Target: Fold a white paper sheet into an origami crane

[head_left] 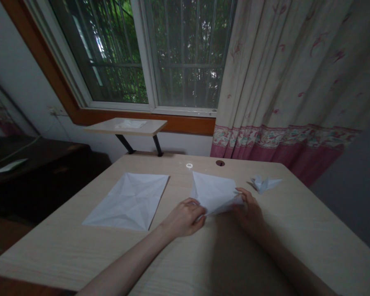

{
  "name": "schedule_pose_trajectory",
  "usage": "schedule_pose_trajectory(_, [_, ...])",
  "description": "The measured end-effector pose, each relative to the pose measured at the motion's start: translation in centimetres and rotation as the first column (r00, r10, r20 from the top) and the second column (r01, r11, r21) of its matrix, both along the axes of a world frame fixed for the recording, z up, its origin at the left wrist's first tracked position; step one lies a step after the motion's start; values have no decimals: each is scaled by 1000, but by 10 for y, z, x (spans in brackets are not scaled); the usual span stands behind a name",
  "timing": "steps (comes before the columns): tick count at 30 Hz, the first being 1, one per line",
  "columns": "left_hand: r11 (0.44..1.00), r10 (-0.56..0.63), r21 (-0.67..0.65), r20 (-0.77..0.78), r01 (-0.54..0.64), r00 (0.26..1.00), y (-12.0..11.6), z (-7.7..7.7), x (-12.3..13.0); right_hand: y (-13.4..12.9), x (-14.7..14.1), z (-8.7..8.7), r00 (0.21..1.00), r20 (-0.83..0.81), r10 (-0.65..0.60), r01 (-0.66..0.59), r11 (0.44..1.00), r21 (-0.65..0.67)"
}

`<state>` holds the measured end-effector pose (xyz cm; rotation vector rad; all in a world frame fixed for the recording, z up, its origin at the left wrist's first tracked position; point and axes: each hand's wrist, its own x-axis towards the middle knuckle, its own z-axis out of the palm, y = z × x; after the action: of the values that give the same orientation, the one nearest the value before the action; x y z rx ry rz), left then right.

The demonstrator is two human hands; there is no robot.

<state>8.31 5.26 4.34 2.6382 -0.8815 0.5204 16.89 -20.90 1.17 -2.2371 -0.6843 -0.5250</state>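
Observation:
A partly folded sheet of white paper (216, 190) is between my two hands, just above or on the table. My left hand (186, 216) pinches its near left corner, thumb and fingers closed on it. At the right edge, my right hand (249, 210) grips the paper with bent fingers; its thumb is partly hidden. To the left lies a flat, creased square of white paper (132, 201). A small folded paper crane (263, 183) rests on the table, just beyond my right hand.
The pale wooden table (179, 263) has a small raised shelf (101, 126) at its back left, with white paper (131, 123) on it. A round cable hole (220, 163) and a white ring-shaped mark (189, 165) are near the back edge. Behind stand a window and a curtain (283, 82).

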Motion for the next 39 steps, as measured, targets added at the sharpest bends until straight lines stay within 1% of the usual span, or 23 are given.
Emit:
schedule_pose_trajectory(4, [992,49,-113,-80,-58,996,2,0,0,3,0,0,999,-9,-37,37,999,-2])
schedule_pose_trajectory(7, [985,66,-151,-114,-83,991,3,1,0,5,0,2,997,-17,-73,72,997,-19])
schedule_pose_trajectory(10, [987,82,-128,-104,-95,991,3,4,1,8,-1,4,996,-32,-79,78,996,-31])
schedule_pose_trajectory(15, [989,143,-16,-23,-144,989,5,6,3,9,0,1,997,13,-75,76,997,-24])
schedule_pose_trajectory(18, [981,192,33,19,-193,981,7,4,4,10,3,-3,995,83,-60,61,998,-12])
schedule_pose_trajectory(22, [972,225,67,31,-227,974,9,5,4,11,3,-3,962,267,-50,54,998,-7])
schedule_pose_trajectory(24, [969,232,74,31,-234,972,10,5,4,12,0,-2,936,351,-25,42,998,-41])
schedule_pose_trajectory(27, [969,231,82,29,-233,972,10,4,5,14,-7,-1,908,417,38,26,989,-145])
schedule_pose_trajectory(30, [968,231,91,27,-233,972,11,2,5,14,-13,-2,898,426,110,11,962,-272])
schedule_pose_trajectory(32, [968,231,97,26,-233,973,11,1,6,13,-16,-2,890,420,177,-15,932,-362])
schedule_pose_trajectory(36, [966,231,110,26,-232,973,11,1,6,13,-20,0,884,327,334,-112,830,-546])
schedule_pose_trajectory(39, [962,237,135,16,-237,971,12,-1,7,14,-24,3,883,258,392,-150,756,-637])
